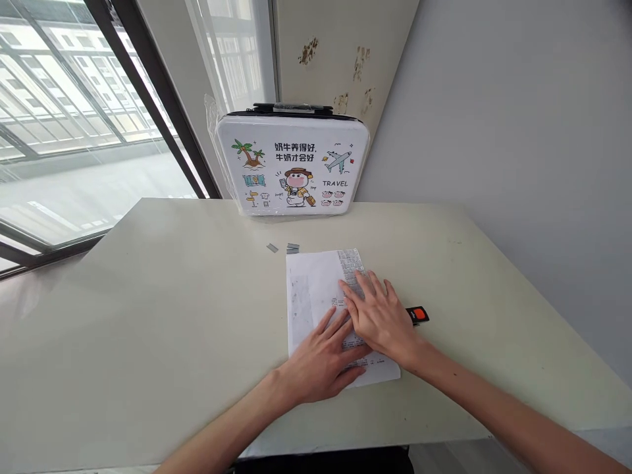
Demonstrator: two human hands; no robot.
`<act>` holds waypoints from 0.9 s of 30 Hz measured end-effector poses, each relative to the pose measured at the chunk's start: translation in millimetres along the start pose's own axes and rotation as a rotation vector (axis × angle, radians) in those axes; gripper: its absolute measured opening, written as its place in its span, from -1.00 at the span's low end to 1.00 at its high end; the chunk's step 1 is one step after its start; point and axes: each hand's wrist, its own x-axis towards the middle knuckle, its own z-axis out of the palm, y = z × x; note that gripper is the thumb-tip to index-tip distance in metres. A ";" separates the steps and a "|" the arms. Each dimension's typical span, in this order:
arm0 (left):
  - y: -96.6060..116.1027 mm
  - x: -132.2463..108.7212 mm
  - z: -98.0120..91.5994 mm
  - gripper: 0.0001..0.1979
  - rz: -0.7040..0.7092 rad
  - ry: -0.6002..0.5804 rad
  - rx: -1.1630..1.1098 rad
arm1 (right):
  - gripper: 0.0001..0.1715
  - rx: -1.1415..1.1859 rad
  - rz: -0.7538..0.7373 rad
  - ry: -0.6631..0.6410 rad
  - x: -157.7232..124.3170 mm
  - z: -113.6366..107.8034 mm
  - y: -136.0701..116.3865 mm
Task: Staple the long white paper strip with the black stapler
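Note:
A printed white paper sheet (316, 276) lies on the table, perhaps with other sheets under it. Across its lower middle rests my left hand (328, 362), flat with fingers spread and pointing up and right. My right hand (380, 313) presses on the right side of the paper, fingers stretched out, its palm edge next to my left fingertips. Beyond my right hand, the black and orange end of what looks like a stapler (419, 315) shows; the rest of it is hidden. Near the paper's top left corner are small grey staple strips (293, 248).
A white case (296, 171) with cartoon travel prints and a black handle stands at the table's back, partly in clear plastic. The pale table (197, 316) meets a window (99, 99) at left and a grey wall (518, 118) at right.

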 end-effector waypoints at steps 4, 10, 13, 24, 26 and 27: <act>-0.9 -1.3 0.0 -0.51 0.006 -0.015 0.015 | -0.36 0.032 -0.007 -0.008 3.2 -5.8 -0.4; -3.2 -16.8 -5.4 -0.51 -0.009 -0.057 0.034 | -0.39 0.375 -0.089 -0.063 -14.7 -35.7 34.9; -0.5 -29.2 -13.4 -0.51 -0.010 -0.100 0.056 | -0.44 0.385 -0.229 -0.134 -33.6 -39.0 61.4; -14.9 -98.9 -55.7 -0.35 -0.195 -0.004 0.244 | -0.48 0.498 0.274 0.041 -98.7 -16.5 141.4; -16.5 -111.4 -61.2 -0.34 -0.187 -0.065 0.259 | -0.42 0.547 0.391 0.072 -110.9 -15.3 145.8; -14.6 -114.8 -62.2 -0.33 -0.168 -0.102 0.259 | -0.40 0.573 0.440 0.092 -116.2 -15.9 146.2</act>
